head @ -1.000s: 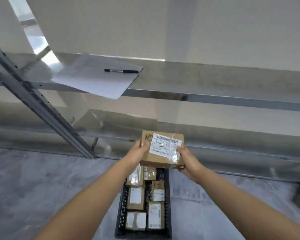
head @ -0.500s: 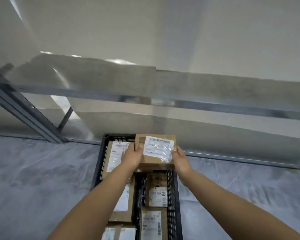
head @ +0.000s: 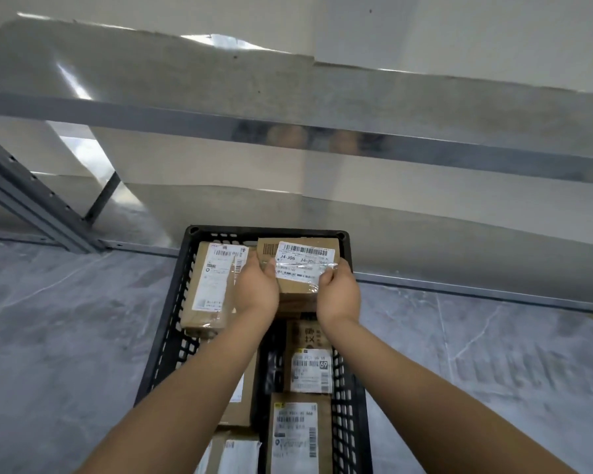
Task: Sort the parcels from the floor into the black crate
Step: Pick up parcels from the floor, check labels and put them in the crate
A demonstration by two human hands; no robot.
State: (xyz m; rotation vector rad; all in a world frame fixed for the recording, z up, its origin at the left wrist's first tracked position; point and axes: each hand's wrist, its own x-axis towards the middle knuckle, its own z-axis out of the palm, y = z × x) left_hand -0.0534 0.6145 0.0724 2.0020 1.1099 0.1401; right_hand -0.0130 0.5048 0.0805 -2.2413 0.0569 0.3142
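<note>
A small brown cardboard parcel (head: 298,265) with a white barcode label is held between both hands at the far right end of the black crate (head: 182,289). My left hand (head: 255,287) grips its left side and my right hand (head: 338,292) grips its right side. The parcel is low, inside the crate's far corner. Several other labelled parcels lie in the crate: a long one (head: 214,285) at the far left, and two more (head: 310,360) (head: 298,436) along the right side.
The crate stands on a grey concrete floor (head: 65,336). Behind it runs a metal shelving rack with a low shelf beam (head: 425,152) and a slanted grey upright (head: 21,200) at the left. A pale wall lies beyond.
Both hands have lowered the parcel from above the crate down into its far right corner. The view has tilted downward and closer to the crate.
</note>
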